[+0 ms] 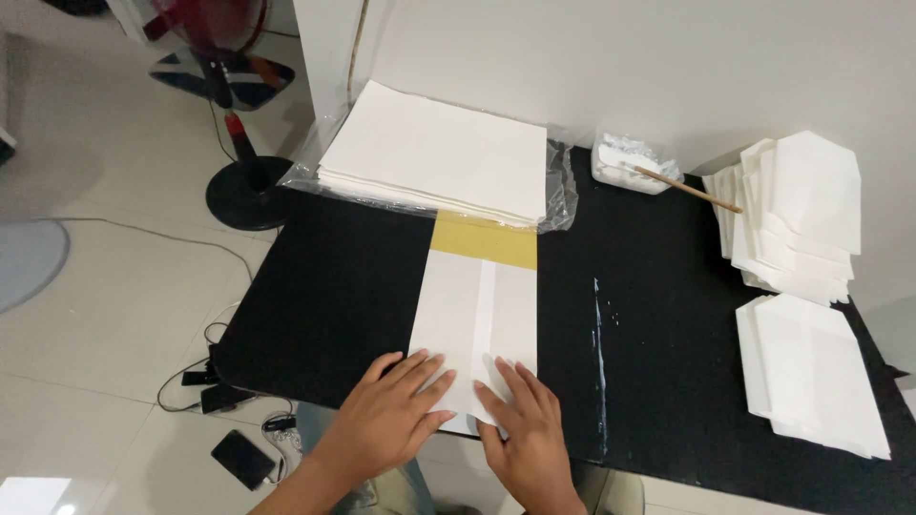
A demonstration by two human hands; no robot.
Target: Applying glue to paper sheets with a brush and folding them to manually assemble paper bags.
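A folded white paper sheet (474,310) lies on the black table (343,296), over a yellow-brown board (484,239) whose far end shows. My left hand (389,412) rests flat on the sheet's near left part, fingers spread. Beside it, my right hand (525,429) presses flat on the near right part, fingers pointing up-left. Neither hand holds anything.
A stack of white sheets (441,153) on clear plastic lies at the table's far side. A tub of white paste (630,162) with a stick (689,190) stands right of it. Folded white paper bags are piled at the far right (801,215) and near right (816,372). A fan stand (243,191) and cables are on the floor.
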